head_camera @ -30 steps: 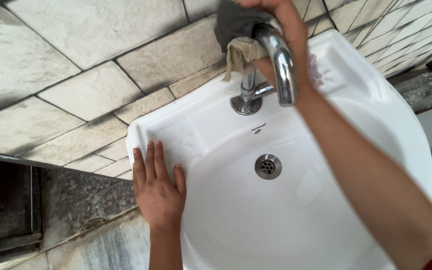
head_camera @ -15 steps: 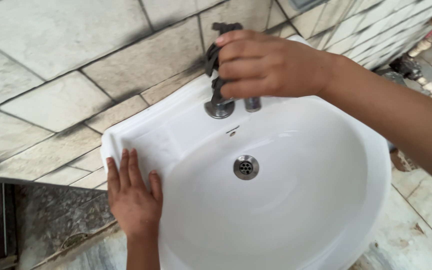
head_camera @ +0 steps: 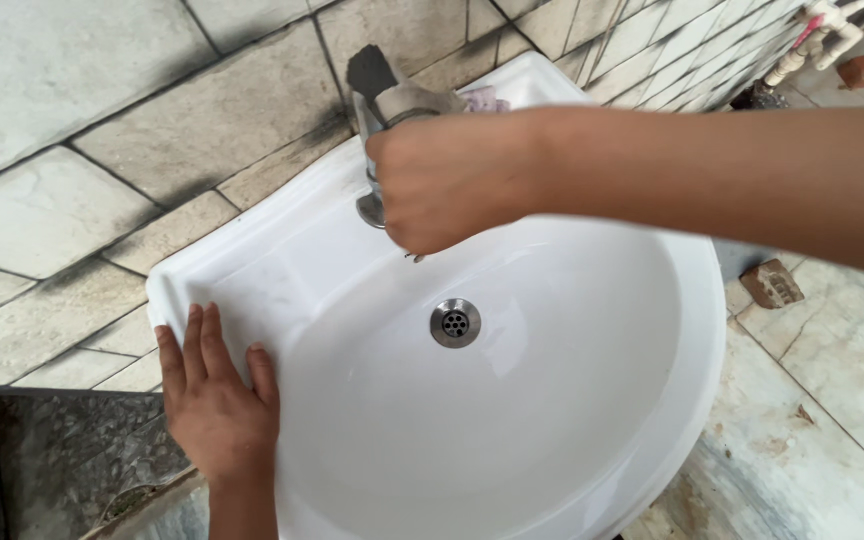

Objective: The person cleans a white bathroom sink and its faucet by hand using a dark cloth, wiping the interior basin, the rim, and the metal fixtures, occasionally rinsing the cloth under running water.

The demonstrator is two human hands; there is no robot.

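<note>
From the head camera, the right hand (head_camera: 452,185) is curled into a fist around a grey and beige cloth (head_camera: 392,90), pressed over the chrome tap (head_camera: 372,205) at the back of the round white ceramic washbasin (head_camera: 592,430). Only the tap's base shows beneath the knuckles; the spout is hidden by hand and cloth. The left hand (head_camera: 217,405) lies flat on the basin's front-left rim, fingers spread, palm down, bracing. The steel drain (head_camera: 455,323) sits open in the middle of the bowl, below the fist. Grey stone tiles (head_camera: 102,130) cover the wall behind. A loose end of cloth could snag on the tap, or the wet rim could let the bracing palm slide.
</note>
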